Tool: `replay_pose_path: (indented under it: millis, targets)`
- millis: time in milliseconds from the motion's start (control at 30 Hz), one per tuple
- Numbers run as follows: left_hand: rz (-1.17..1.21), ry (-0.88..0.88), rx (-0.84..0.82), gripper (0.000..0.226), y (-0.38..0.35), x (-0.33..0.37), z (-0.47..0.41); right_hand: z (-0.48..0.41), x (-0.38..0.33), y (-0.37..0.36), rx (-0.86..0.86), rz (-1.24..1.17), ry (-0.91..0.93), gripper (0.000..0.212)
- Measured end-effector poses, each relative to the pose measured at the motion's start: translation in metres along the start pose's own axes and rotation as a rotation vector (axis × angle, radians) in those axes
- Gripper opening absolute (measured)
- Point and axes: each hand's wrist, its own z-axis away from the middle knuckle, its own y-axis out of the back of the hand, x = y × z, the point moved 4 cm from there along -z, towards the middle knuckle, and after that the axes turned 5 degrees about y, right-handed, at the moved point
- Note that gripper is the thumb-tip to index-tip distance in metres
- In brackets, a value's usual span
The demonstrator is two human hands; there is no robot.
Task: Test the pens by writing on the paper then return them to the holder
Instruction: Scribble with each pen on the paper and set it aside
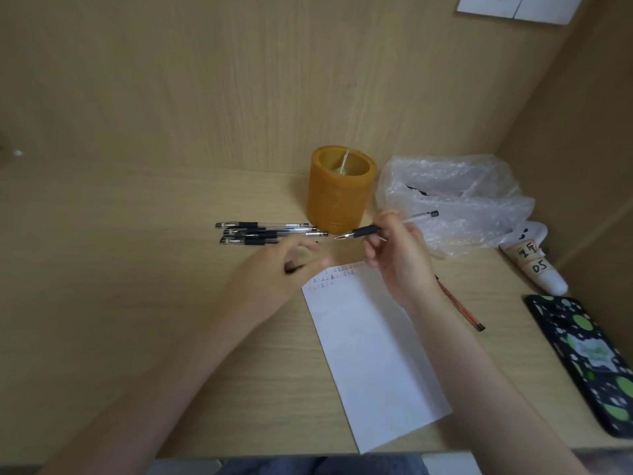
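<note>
Item in hand: 1 black-grip pen (383, 228), tip bare and pointing left. Your right hand (394, 255) pinches it above the bench (137, 269), just in front of the orange holder (339, 190). Left hand (284, 265): blurred, fingers curled, at the top-left corner of the paper (373, 344); you cannot tell whether it holds anything. Stock waiting: 3 black pens (267, 231) lying side by side left of the holder, and 1 red pen (462, 306) partly under your right wrist. Handling note: swing the tip down onto bare paper below the small marks at the top edge. Steady the sheet with flat left fingers and write 1 short stroke under light pressure. Then stand the pen in the holder.
</note>
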Motion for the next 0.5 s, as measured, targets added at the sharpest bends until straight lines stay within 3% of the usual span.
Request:
replay_pose_path:
  millis: [167,367,500]
  targets:
    - [-0.153,-0.03,-0.126,0.023,-0.011,-0.014,0.018,0.006,0.02,0.009,-0.02,0.174,-0.094,0.022]
    - [-0.198,-0.029,-0.15,0.031,-0.016,-0.013,0.024,0.004,0.023,0.002,0.073,0.546,0.095,0.039]
    - [-0.225,-0.026,-0.136,0.031,-0.016,-0.011,0.026,0.008,0.03,0.004,0.151,0.612,0.143,0.039]
